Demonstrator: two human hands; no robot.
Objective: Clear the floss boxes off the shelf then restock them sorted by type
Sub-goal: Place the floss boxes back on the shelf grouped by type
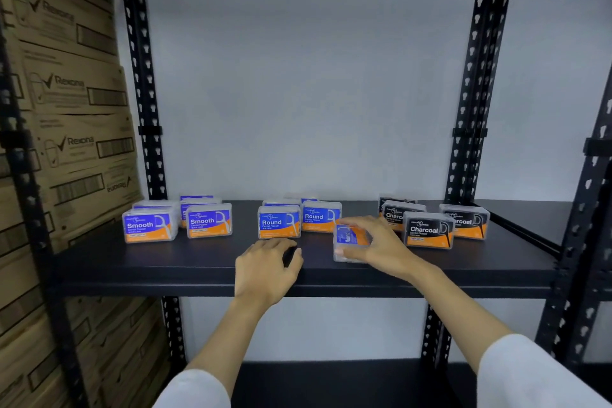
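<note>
**Turned Round box, just right of its group**

While the right hand (374,242) clamps a Round box (349,238) stood on end, label sideways, the Round group (280,222) lies to its left on the shelf (165,262). Left hand (265,265), empty and loosely curled, rests nearer that group.

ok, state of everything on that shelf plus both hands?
Smooth boxes: upright, grouped at left.
Round boxes: upright, grouped mid-shelf.
Charcoal boxes: upright, grouped at right.
Loose Round box: turned sideways, gripped.
Right hand: shut on loose Round box.
Left hand: empty, resting on shelf.
</note>
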